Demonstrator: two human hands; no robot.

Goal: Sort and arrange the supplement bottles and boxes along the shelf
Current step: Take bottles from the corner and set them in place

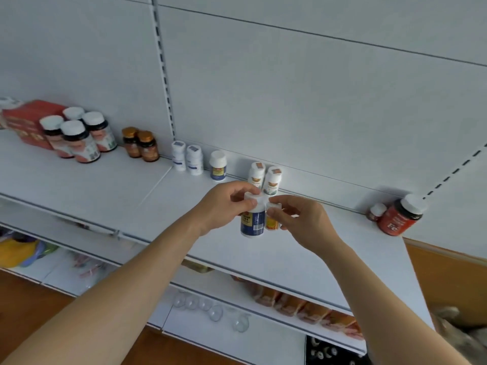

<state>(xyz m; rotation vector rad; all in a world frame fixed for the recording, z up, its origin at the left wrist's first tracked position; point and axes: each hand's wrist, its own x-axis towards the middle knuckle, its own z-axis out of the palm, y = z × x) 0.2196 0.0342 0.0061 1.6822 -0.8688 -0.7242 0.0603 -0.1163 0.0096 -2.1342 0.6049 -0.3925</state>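
Two bottles are held side by side, touching, above the front of the white shelf [303, 262] — a blue-labelled bottle [252, 221] pinched at its white cap by the left hand [224, 204], and a smaller yellow-labelled bottle [272, 219] gripped near its cap by the right hand [303, 219]. To do this step well, I would set each down upright and one at a time, labels facing forward, the blue one beside the matching blue-labelled bottle at the back [218, 165]. The pair of white bottles [264, 178] just behind is close — lower gently so neither gets knocked over.
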